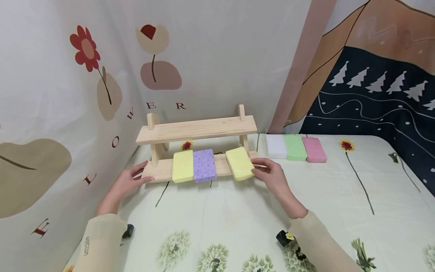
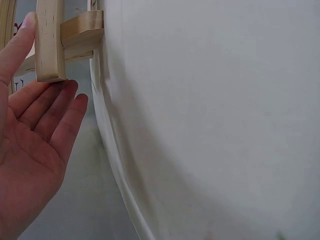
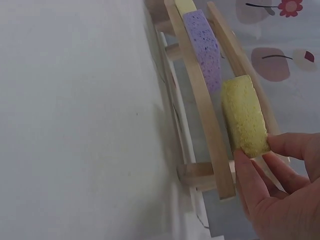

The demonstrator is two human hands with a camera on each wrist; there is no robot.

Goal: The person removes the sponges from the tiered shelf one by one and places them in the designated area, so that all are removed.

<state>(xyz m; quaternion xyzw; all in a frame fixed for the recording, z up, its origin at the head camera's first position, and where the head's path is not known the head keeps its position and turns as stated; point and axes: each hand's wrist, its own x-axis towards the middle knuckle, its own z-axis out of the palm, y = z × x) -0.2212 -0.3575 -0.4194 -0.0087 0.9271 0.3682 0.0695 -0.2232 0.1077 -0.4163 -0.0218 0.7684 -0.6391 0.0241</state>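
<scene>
A two-tier wooden shelf (image 1: 197,129) stands against the wall cloth. At the left end of its lower board, my left hand (image 1: 128,180) grips the wood, thumb on one side and fingers on the other, as the left wrist view shows at the board end (image 2: 50,45). My right hand (image 1: 272,175) pinches a yellow sponge (image 1: 239,163) by its right edge, thumb and fingers on opposite faces. This sponge tilts over the right part of the lower board. To its left, another yellow sponge (image 1: 182,166) and a speckled purple sponge (image 1: 204,165) rest side by side on that board.
Right of the shelf, a white sponge (image 1: 276,146), a green sponge (image 1: 295,147) and a pink sponge (image 1: 314,149) lie in a row on the flower-print tablecloth (image 1: 217,215). The patterned wall cloth (image 1: 217,56) rises right behind the shelf.
</scene>
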